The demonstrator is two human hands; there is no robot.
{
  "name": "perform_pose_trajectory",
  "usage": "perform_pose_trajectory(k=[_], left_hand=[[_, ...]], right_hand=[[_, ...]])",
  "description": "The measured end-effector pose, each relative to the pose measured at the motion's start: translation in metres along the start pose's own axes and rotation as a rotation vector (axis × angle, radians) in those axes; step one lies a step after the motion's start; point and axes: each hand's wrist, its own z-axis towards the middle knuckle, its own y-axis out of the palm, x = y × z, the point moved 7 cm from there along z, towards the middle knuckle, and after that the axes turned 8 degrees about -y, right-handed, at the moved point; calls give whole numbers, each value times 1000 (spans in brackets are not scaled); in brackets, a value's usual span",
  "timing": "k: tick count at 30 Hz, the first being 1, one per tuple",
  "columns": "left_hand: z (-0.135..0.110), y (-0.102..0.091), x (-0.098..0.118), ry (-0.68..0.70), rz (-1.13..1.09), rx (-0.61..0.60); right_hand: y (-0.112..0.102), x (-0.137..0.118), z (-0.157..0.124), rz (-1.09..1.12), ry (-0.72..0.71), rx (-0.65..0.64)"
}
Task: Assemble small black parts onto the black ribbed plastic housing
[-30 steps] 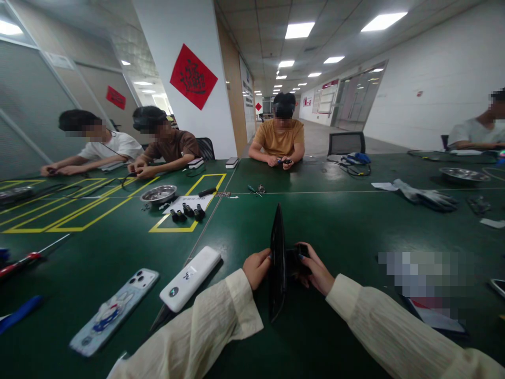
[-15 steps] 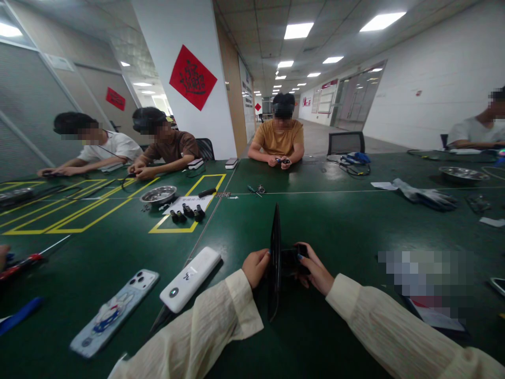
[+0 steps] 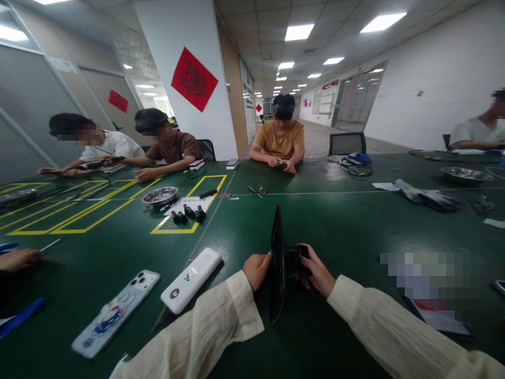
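A thin black panel (image 3: 278, 247) stands on edge on the green table (image 3: 339, 226), seen almost edge-on in front of me. My left hand (image 3: 257, 269) grips its left face, fingers curled against it. On the panel's right side, my right hand (image 3: 315, 271) is closed around a small black part (image 3: 294, 259) and presses it against the panel. Both arms wear cream ribbed sleeves.
A white power bank (image 3: 191, 280) and a phone in a cartoon case (image 3: 116, 311) lie to my left. Further off are a metal bowl (image 3: 159, 195), small black parts (image 3: 188, 213), grey gloves (image 3: 428, 196) and another bowl (image 3: 464, 174). Several people sit around the table; someone's hand (image 3: 18, 259) rests at the left edge.
My hands and the panel have barely shifted. At the left edge, another person's hand has come in and covers the red-handled screwdriver. The person in the brown shirt has stretched an arm out to the left.
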Motion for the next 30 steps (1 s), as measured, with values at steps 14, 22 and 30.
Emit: perform_pose_trajectory(k=[14, 22, 30], left_hand=[[-1, 1, 0, 44, 22, 16], [-1, 3, 2, 132, 41, 2], [0, 3, -1, 137, 59, 6]], right_hand=[[1, -2, -1, -7, 5, 6], [1, -1, -1, -4, -3, -4], [0, 0, -1, -9, 2, 7]])
